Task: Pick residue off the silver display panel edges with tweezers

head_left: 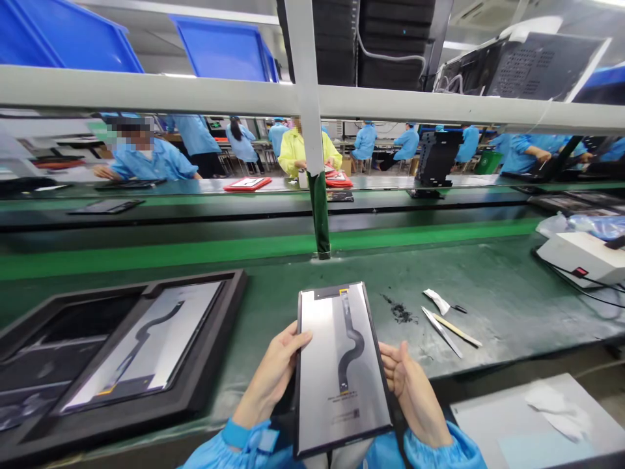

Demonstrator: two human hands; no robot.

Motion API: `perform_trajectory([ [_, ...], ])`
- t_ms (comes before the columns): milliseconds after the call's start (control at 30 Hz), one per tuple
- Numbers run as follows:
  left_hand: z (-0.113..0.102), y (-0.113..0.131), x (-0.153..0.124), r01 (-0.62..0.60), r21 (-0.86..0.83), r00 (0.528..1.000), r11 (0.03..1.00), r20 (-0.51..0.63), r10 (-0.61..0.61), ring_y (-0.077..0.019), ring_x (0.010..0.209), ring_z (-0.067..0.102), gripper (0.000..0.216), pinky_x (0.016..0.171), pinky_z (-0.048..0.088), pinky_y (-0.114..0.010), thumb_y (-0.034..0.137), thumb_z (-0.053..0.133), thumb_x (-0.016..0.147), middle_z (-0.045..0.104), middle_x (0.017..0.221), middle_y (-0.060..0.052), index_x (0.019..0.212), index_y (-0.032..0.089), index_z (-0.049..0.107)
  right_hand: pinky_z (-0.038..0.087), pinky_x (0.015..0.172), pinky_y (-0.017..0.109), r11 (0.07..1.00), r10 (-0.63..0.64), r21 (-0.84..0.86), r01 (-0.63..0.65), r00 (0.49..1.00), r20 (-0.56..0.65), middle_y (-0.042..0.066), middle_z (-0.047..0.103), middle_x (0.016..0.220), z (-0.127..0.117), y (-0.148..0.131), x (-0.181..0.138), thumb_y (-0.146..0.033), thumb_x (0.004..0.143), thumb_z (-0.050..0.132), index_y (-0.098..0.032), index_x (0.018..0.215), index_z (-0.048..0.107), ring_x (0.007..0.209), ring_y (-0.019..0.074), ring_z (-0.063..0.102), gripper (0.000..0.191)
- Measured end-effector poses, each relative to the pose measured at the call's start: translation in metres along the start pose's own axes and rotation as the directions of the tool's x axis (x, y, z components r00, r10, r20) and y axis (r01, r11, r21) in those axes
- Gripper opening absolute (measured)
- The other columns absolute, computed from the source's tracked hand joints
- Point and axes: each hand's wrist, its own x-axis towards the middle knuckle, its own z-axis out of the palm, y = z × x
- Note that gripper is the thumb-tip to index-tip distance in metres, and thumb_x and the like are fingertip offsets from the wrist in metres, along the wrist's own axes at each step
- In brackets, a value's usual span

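Tilted toward me above the bench's front edge is a tablet display panel (319,365), its silver back up, with a dark curved flex cable (352,345) along it. My left hand (276,365) grips its left edge, thumb on the back and fingers partly hidden beneath. At the right edge, my right hand (410,384) supports the panel with curled fingers, their tips partly hidden by it; the thumb stays raised off the surface. A similar display panel (166,345) lies in a black foam tray (209,371) to the left.
Metal tweezers (442,332), a pale yellow stick (456,330) and a crumpled white wipe (436,301) lie right on the green bench (381,267), near dark scraps (400,309). A white box-shaped device (581,257) with cables stands far right. A post (319,215) rises ahead; people work beyond.
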Motion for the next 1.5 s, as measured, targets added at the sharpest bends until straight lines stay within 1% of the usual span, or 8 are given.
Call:
perform_trajectory([
  [300, -0.001, 0.001, 0.000, 0.008, -0.003, 1.000, 1.000, 0.007, -0.008, -0.0273, 0.073, 0.076, 0.058, 0.065, 0.058, -0.030, 0.035, 0.091, 0.061, 0.079, 0.093, -0.013, 0.110, 0.012, 0.071, 0.051, 0.072, 0.033, 1.000, 0.006, -0.015, -0.006, 1.000, -0.017, 0.014, 0.078, 0.103, 0.003, 0.002, -0.002, -0.073, 0.081, 0.061, -0.014, 0.113, 0.073, 0.095, 0.0274, 0.071, 0.068],
  [567, -0.004, 0.001, 0.000, 0.004, -0.007, 1.000, 1.000, 0.000, -0.004, -0.0267, 0.074, 0.076, 0.055, 0.064, 0.057, -0.029, 0.034, 0.089, 0.062, 0.079, 0.092, -0.013, 0.109, 0.011, 0.071, 0.051, 0.068, 0.030, 0.997, 0.025, -0.076, -0.026, 1.000, -0.018, 0.011, 0.079, 0.091, 0.011, 0.005, -0.009, -0.067, 0.079, 0.067, -0.016, 0.105, 0.077, 0.084, 0.0249, 0.072, 0.058],
  [700, -0.007, 0.004, 0.002, 0.012, -0.004, 1.000, 1.000, 0.010, -0.012, -0.0255, 0.072, 0.075, 0.053, 0.064, 0.056, -0.028, 0.034, 0.089, 0.063, 0.079, 0.090, -0.012, 0.107, 0.011, 0.071, 0.052, 0.062, 0.031, 0.995, 0.049, -0.085, -0.053, 0.998, -0.049, 0.008, 0.076, 0.078, 0.004, 0.019, -0.015, -0.066, 0.075, 0.073, -0.018, 0.097, 0.078, 0.073, 0.0232, 0.071, 0.054],
  [800, -0.007, 0.007, 0.004, 0.024, 0.003, 0.999, 1.000, 0.025, -0.024, -0.0228, 0.065, 0.074, 0.050, 0.062, 0.056, -0.028, 0.034, 0.090, 0.063, 0.078, 0.087, -0.010, 0.103, 0.012, 0.070, 0.050, 0.055, 0.029, 0.996, 0.081, -0.048, -0.082, 0.997, -0.014, 0.007, 0.074, 0.072, -0.002, 0.036, -0.019, -0.062, 0.071, 0.079, -0.017, 0.097, 0.077, 0.062, 0.0213, 0.068, 0.052],
  [933, -0.005, 0.009, 0.003, 0.049, 0.013, 0.998, 0.999, 0.042, -0.049, -0.0180, 0.055, 0.070, 0.042, 0.055, 0.054, -0.025, 0.035, 0.089, 0.065, 0.077, 0.079, -0.006, 0.093, 0.014, 0.068, 0.051, 0.059, 0.031, 0.998, 0.069, -0.016, -0.068, 0.997, 0.037, 0.007, 0.075, 0.076, -0.001, 0.053, -0.025, -0.051, 0.072, 0.083, -0.017, 0.104, 0.074, 0.065, 0.0227, 0.069, 0.048],
  [1033, -0.006, 0.006, 0.001, 0.061, 0.013, 0.997, 0.998, 0.049, -0.062, -0.0171, 0.053, 0.069, 0.042, 0.053, 0.053, -0.024, 0.037, 0.090, 0.064, 0.076, 0.076, -0.005, 0.091, 0.015, 0.066, 0.052, 0.062, 0.032, 1.000, 0.021, 0.014, -0.023, 0.996, 0.084, 0.008, 0.077, 0.090, 0.003, 0.060, -0.029, -0.044, 0.067, 0.088, -0.019, 0.112, 0.071, 0.071, 0.0239, 0.071, 0.054],
  [1200, -0.012, -0.001, -0.001, 0.054, 0.002, 0.998, 0.999, 0.032, -0.054, -0.0192, 0.061, 0.071, 0.048, 0.059, 0.054, -0.026, 0.040, 0.090, 0.064, 0.077, 0.083, -0.006, 0.098, 0.014, 0.067, 0.044, 0.047, 0.026, 0.999, 0.013, 0.040, -0.017, 0.995, 0.100, 0.009, 0.074, 0.104, 0.005, 0.065, -0.032, -0.041, 0.068, 0.087, -0.022, 0.122, 0.067, 0.053, 0.0148, 0.062, 0.060],
  [1500, -0.022, -0.006, -0.006, 0.021, 0.069, 1.000, 0.997, 0.001, -0.021, -0.0266, 0.084, 0.074, 0.063, 0.075, 0.055, -0.030, 0.039, 0.085, 0.069, 0.077, 0.099, -0.011, 0.123, 0.015, 0.065, 0.048, 0.048, 0.024, 0.999, -0.030, 0.026, 0.030, 0.999, 0.011, 0.005, 0.074, 0.087, 0.007, 0.068, -0.030, -0.041, 0.066, 0.089, -0.020, 0.118, 0.066, 0.058, 0.0153, 0.062, 0.061],
])
